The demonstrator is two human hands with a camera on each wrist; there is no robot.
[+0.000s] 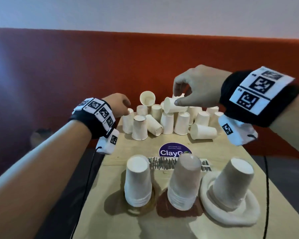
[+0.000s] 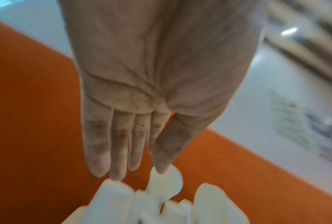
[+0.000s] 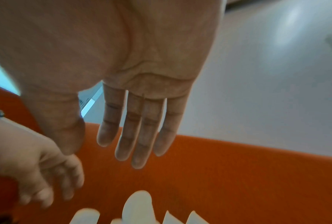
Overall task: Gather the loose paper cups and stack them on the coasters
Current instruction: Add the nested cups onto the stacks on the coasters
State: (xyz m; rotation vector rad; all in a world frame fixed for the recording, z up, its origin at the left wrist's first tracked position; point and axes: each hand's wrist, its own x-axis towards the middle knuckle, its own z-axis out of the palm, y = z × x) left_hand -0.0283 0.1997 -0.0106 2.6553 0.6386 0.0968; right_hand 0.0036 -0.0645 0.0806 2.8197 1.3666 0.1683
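I'm pinching a tilted cup (image 1: pixel 173 105) in my right hand (image 1: pixel 195 87) above the loose pile (image 1: pixel 167 121) at 12 o'clock; my left hand (image 1: pixel 119 105) (fingers straight) is touching a cup (image 1: pixel 128 121) at the pile's 9 o'clock edge. Three stacks (image 1: pixel 183 183) are standing at 6.

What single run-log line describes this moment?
phase: gathering; left hand: open, touching loose cups; right hand: at tilted cup, grip unclear; stacks: three on coasters

A round purple sticker (image 1: pixel 175 150) on the wooden table (image 1: pixel 248 204) reads "ClayG…", its last letter hidden behind a cup stack (image 1: pixel 184 181). The small line above reads "Let's keep our pantries clean".
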